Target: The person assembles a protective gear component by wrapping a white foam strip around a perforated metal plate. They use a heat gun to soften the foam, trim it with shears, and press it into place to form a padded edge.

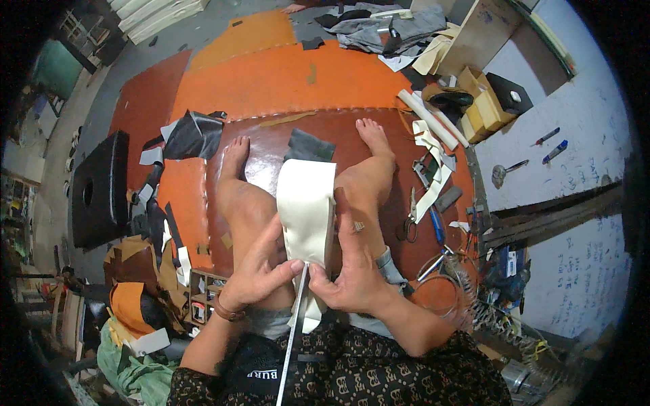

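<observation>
Left hand (258,279), right hand (355,281) gripping cream piece (302,216), 2 thumbs close together at narrow strip (291,342); uneven thumb pressure could skew strip, wrinkle piece.

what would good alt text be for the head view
A person's left hand and right hand hold a wide cream band between bare legs, thumbs at a thin pale strip. Scissors lie to the right on orange and brown sheeting.
</observation>
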A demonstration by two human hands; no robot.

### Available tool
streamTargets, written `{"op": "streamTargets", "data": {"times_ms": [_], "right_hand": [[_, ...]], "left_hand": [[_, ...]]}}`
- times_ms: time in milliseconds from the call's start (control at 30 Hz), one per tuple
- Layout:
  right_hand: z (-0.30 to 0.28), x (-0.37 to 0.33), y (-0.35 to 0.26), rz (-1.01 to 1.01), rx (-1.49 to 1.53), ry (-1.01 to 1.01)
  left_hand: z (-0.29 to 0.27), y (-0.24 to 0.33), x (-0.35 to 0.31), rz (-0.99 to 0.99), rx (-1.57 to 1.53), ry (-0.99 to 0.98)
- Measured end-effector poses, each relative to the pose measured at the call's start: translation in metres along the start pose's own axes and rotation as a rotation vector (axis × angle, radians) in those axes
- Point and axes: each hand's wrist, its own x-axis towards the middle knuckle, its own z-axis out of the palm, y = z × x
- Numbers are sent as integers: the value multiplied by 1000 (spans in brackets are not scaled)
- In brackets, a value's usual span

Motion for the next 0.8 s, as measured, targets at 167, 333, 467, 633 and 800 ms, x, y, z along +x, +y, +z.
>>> {"op": "streamTargets", "data": {"times_ms": [167,333,467,633,800], "right_hand": [[6,-4,7,-55,-50,5],[-2,-5,-1,74,55,64],[-8,3,12,-67,232,303],[-27,19,-1,-65,61,212],[-34,39,6,-50,80,122]], "left_hand": [[6,9,3,7,69,58],[0,17,11,-68,110,42],[-1,23,13,-109,191,58],[0,26,22,-55,316,56],[2,33,33,-31,382,44]]}}
